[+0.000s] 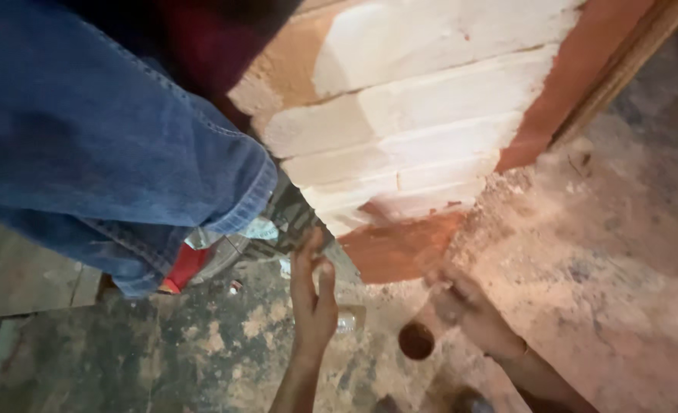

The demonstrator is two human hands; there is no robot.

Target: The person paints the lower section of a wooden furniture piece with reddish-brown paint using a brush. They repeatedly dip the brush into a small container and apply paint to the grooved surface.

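My left hand (313, 300) is raised with its fingers stretched up and the thumb apart, holding nothing, just below the lower corner of a brick wall (400, 130) painted white with orange-red patches. My right hand (467, 307) is blurred and curled, close to the orange-red bottom of the wall (400, 248). Whether it grips anything is unclear. Between the hands, on the ground, sits a small round cup (416, 341) with a dark reddish inside.
A leg in blue jeans (102, 145) fills the upper left, with a red sandal (183, 268) under its cuff. A small clear bottle (347, 320) lies by my left hand. The dusty ground (607, 252) spreads to the right. A wooden strip (622, 69) borders the wall.
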